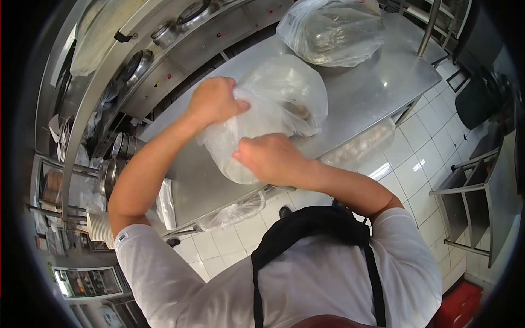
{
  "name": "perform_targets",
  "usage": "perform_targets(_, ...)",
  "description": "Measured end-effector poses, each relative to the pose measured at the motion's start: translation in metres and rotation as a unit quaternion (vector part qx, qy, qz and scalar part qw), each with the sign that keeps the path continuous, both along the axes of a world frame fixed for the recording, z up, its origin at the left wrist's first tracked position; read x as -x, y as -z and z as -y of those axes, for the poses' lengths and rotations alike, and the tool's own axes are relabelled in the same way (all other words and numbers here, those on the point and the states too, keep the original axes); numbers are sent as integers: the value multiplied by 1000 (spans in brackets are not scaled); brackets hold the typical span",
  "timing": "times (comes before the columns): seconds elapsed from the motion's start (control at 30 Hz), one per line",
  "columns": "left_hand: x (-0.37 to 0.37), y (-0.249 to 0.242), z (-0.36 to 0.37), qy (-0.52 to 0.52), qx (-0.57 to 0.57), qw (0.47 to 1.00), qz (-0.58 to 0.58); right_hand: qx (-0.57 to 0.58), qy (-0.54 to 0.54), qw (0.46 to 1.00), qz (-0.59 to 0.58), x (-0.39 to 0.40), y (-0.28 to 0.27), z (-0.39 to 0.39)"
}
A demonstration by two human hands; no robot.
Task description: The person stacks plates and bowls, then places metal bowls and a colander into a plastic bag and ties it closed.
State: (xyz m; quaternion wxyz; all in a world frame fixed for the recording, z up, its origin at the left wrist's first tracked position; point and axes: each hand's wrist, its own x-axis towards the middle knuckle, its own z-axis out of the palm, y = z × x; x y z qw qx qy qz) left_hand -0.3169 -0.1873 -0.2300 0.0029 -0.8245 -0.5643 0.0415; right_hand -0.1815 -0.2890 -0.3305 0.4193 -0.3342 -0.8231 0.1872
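Observation:
A clear plastic bag (pixel 276 98) with pale contents rests on the steel table (pixel 366 93). My left hand (pixel 214 101) grips the bag's upper left edge, fingers bunched in the plastic. My right hand (pixel 270 158) clutches the bag's near side, closed on the film. Both hands pull the bag's mouth between them. What is inside shows only as whitish lumps with a brownish piece near the right.
A second filled clear bag (pixel 331 30) sits at the table's far end. More bagged items lie on the shelf under the table (pixel 358 147). Stove burners (pixel 139 60) run along the left. Stacked metal bowls (pixel 117 158) and a white tiled floor (pixel 421 164) surround the table.

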Motion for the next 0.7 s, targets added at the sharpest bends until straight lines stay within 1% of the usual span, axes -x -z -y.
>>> perform_targets(0.07, 15, 6, -8, 16, -38, 999, 34, -11, 13, 1000, -8, -5, 1, -1)
perform_targets(0.13, 15, 2, 1, 27, -32, 999, 28, -4, 9, 1000, 0, -21, 0, 0)
perform_targets(0.23, 20, 1, 4, 51, -25, 998, 39, -15, 38, 999, -21, -47, 2, -13)
perform_targets(0.27, 22, 2, 4, 60, -20, 997, 45, 13, 43, 998, -45, -53, 1, -24)
perform_targets(0.33, 21, 1, 2, 121, -37, 992, 28, 69, 56, 991, -96, -64, -4, -56)
perform_targets(0.37, 19, 1, 1, 152, -46, 987, 20, 81, 67, 989, -104, -66, -8, -73)
perform_targets(0.4, 16, 0, 0, 160, -50, 986, 9, 92, 79, 986, -112, -65, -14, -91)
perform_targets(0.47, 8, -2, -1, 176, -61, 982, -15, 114, 52, 981, -150, -53, -18, -128)
perform_targets(0.53, 5, 0, -5, 212, -88, 971, -61, 150, -5, 984, -100, -39, -30, -158)
perform_targets(0.57, 5, 1, -8, 230, -101, 964, -83, 137, -22, 986, -89, -29, -32, -172)
perform_targets(0.63, 9, 2, -13, 331, -168, 927, -47, 116, -56, 990, -65, -7, -26, -195)
perform_targets(0.67, 11, 2, -15, 379, -201, 903, -28, 119, -91, 986, -71, 0, -22, -204)
perform_targets(0.7, 14, 1, -15, 382, -206, 901, -23, 123, -125, 981, -78, 6, -19, -208)
